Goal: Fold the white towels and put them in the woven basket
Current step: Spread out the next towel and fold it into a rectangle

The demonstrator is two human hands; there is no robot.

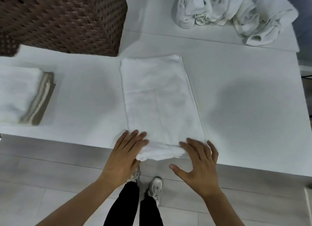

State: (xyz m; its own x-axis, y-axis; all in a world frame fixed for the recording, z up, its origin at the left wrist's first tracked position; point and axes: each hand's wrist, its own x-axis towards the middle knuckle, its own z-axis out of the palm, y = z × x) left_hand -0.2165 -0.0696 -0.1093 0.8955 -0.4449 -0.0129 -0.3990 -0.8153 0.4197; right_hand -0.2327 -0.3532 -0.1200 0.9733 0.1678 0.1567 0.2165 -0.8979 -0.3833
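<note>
Nearest, at the desk's [236, 94] front edge: left hand [125, 155] and right hand [200, 163], both flat with fingers straight and spread, pressing on the near end of the folded white towel [160, 100]. Left fingers lying over the near-left corner, right fingers over the near-right corner, thumb splayed out past the edge. Nothing pinched or clenched in either.

Near end of the towel bunched into a thick soft roll, slightly overhanging the front edge between the hands. Rest lying flat as a long strip running from the front edge toward the middle of the desk, far end squared off.

Likely handling: light, limp, no stiffness of its own, apt to sag and come unfolded if lifted by one corner. Grippy terry, unlikely to slip. Best taken at both near corners together, or, once folded small, scooped from underneath with flat palms.

Further left, by the left edge, a folded stack [25, 95] with taupe stripes. Far left corner: the woven basket [67, 17], dark brown. Far right corner: a crumpled heap of unfolded towels [236, 11].
</note>
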